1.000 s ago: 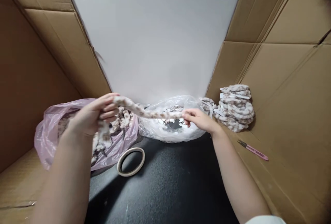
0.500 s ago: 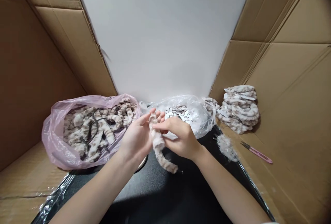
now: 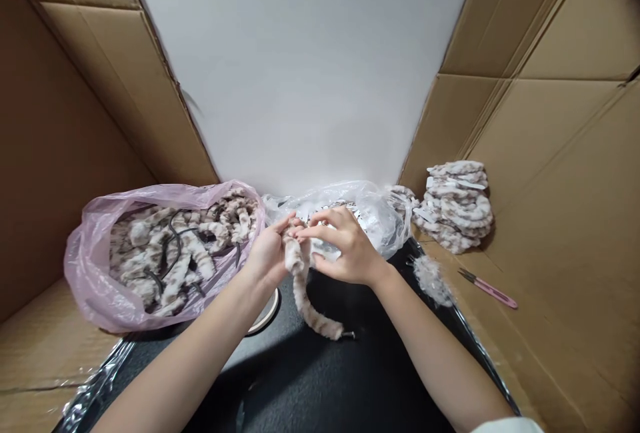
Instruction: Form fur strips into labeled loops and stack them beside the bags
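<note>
The fluffy tube [image 3: 307, 300] is in front of me, up in my two hands over the middle of the black table [image 3: 300, 393]. One end hangs down in a curve, and a thin shiny tip [image 3: 349, 335] pokes out of it. Near the hands there is a fat bend or end; I can't tell which.

My left hand [image 3: 270, 250] has its fingers curled around the top part, gripping it. My right hand [image 3: 345, 246] has bent fingers with the tips on the fluff and the thumb standing apart. From far away I can't tell if they pinch it.

To do this well, I think the left should hold firm and stay calm while the right does the small, light work. The fluff looks soft, so a hard squeeze may squash it. The hanging end should swing free, so the tip doesn't snag.

Behind the hands is the clear bag [image 3: 395, 220]. To the left, the pink bag [image 3: 87, 286] holds more fluffy pieces [image 3: 190, 260] and dark cords [image 3: 177, 253]. A pale ring [image 3: 270, 313] peeks out by the left arm. To the right are a wispy clump [image 3: 433, 280], pink snips [image 3: 493, 292] and a fluffy stack [image 3: 460, 210].
</note>
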